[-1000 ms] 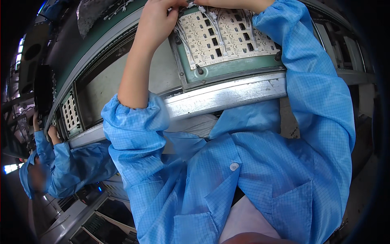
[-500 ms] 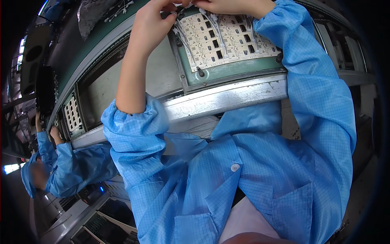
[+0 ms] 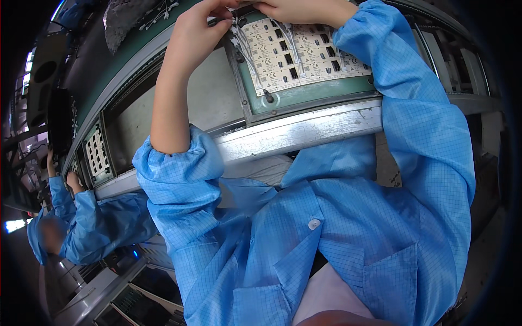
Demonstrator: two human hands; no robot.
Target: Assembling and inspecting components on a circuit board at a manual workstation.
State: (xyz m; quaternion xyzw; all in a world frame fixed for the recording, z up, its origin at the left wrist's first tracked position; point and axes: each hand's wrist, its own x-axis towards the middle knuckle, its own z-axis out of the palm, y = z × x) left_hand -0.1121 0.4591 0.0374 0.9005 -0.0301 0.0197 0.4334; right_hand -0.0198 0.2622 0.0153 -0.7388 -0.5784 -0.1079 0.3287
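Observation:
At the top edge, my left hand [image 3: 198, 32] is closed with its fingers curled, by the upper left corner of a panel of white circuit boards [image 3: 277, 68]. My right hand [image 3: 307, 10] reaches over the panel's far side, its fingertips close to the left hand's and pressed together. The frame's top edge cuts off part of both hands, so what they pinch cannot be made out. White wire leads [image 3: 293, 46] lie across the panel, which also bears rows of black components. Beneath it is a green carrier [image 3: 321, 93] with dark knobs at its corners.
A worn metal rail [image 3: 304, 127] runs along the near side of the line. To the left, a co-worker in blue [image 3: 103, 217] has hands near another white board panel [image 3: 98, 155]. A clear plastic bag [image 3: 122, 22] and loose white leads [image 3: 157, 13] lie on the green surface beyond.
Both my hands and forearms have shifted slightly to the left. The panel and its carrier stay where they were.

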